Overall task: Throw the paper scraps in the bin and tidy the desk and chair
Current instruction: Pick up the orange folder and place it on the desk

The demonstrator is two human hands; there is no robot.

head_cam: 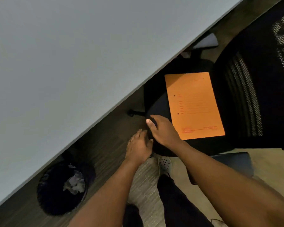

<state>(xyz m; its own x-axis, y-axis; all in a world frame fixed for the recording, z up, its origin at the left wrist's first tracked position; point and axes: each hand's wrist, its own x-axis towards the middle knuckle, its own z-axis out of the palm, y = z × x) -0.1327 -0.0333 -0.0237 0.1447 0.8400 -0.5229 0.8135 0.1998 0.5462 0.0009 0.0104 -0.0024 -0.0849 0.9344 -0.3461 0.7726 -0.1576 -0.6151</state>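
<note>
A black office chair [203, 145] with a mesh back stands beside the grey desk [64, 59]. An orange folder [193, 105] lies flat on its seat. My right hand [162, 130] rests on the seat's front left corner, fingers spread, just left of the folder. Just below it, my left hand [138, 147] is at the seat's edge with fingers curled against it; whether it grips the edge is unclear. Under the desk edge at lower left stands a black bin [46, 194] holding crumpled paper scraps [75, 183].
The desk's edge runs diagonally from lower left to upper right. A chair lever [134, 113] sticks out under the seat. My foot in a light shoe [165, 164] stands on the carpet [146, 185]. A dark armrest [234, 163] is at the right.
</note>
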